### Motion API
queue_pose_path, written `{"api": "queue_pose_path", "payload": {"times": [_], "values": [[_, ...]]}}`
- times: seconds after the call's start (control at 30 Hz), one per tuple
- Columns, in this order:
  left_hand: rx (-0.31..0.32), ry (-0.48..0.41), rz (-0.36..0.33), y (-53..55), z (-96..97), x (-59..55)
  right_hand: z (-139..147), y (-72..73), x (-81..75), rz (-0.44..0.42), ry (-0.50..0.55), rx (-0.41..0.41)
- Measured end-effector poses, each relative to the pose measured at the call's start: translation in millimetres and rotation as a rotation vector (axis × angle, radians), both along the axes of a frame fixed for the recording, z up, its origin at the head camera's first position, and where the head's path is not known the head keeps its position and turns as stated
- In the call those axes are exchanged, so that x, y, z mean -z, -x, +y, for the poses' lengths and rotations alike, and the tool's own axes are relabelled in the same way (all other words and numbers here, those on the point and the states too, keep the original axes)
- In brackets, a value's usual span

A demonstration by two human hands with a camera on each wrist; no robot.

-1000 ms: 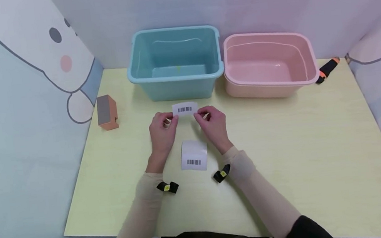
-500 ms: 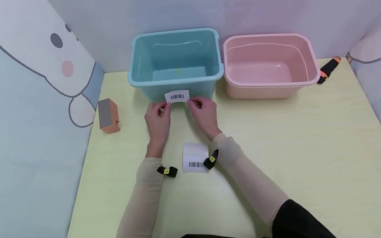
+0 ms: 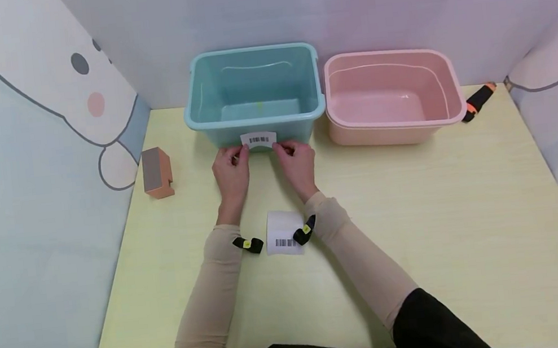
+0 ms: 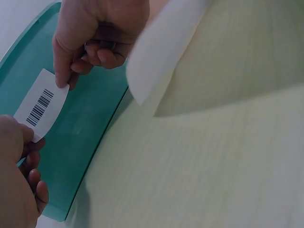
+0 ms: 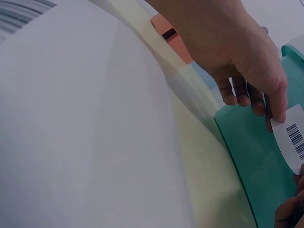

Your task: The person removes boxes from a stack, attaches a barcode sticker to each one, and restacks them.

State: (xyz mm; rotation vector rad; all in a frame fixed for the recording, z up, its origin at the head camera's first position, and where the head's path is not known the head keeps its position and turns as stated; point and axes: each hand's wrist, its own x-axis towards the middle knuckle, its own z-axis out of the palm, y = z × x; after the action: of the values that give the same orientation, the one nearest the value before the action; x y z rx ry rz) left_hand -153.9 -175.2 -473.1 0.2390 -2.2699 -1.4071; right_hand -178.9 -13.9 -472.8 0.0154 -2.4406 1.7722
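A white barcode label [image 3: 258, 138] lies at the front wall of the blue bin [image 3: 255, 121], its lower edge bowed. My left hand [image 3: 231, 176] pinches the label's left corner between thumb and finger. At the right corner my right hand [image 3: 299, 169] pinches it the same way. In the left wrist view the label [image 4: 42, 105] is close to the teal-looking bin wall [image 4: 88, 128]; I cannot tell how much of it touches. A second white barcode sheet [image 3: 284, 221] rests on the table, partly covered by the right wrist strap.
A pink bin [image 3: 393, 94] stands right of the blue one. To the left is an orange-brown block with a grey face [image 3: 157, 172]. A black and orange tool [image 3: 478, 102] lies at the table's [image 3: 417, 227] back right corner.
Both hands have carried the label forward from above the table to the blue bin's front wall. Over the last half second they have barely moved.
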Motion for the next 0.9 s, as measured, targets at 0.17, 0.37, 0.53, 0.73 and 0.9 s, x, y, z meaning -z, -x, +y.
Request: {"api": "queue_pose_path", "payload": {"times": [0.17,0.37,0.53,0.73,0.9], "values": [[-0.017,0.008,-0.019,1.2,0.8,-0.7,-1.7,0.2,1.5,-0.006,0.02,0.015],[-0.023,0.009,-0.031,4.0,1.0,1.0,-3.0,1.0,1.9,-0.011,0.027,0.045],[-0.022,0.009,-0.046,4.0,1.8,2.7,-2.8,1.0,1.0,-0.009,0.016,0.069],[-0.031,0.025,-0.048,4.2,2.0,4.3,-4.5,-3.0,2.5,-0.003,0.095,0.014],[-0.03,0.025,-0.033,5.3,2.1,4.7,-10.8,-4.8,0.3,0.039,0.27,-0.186]]}}
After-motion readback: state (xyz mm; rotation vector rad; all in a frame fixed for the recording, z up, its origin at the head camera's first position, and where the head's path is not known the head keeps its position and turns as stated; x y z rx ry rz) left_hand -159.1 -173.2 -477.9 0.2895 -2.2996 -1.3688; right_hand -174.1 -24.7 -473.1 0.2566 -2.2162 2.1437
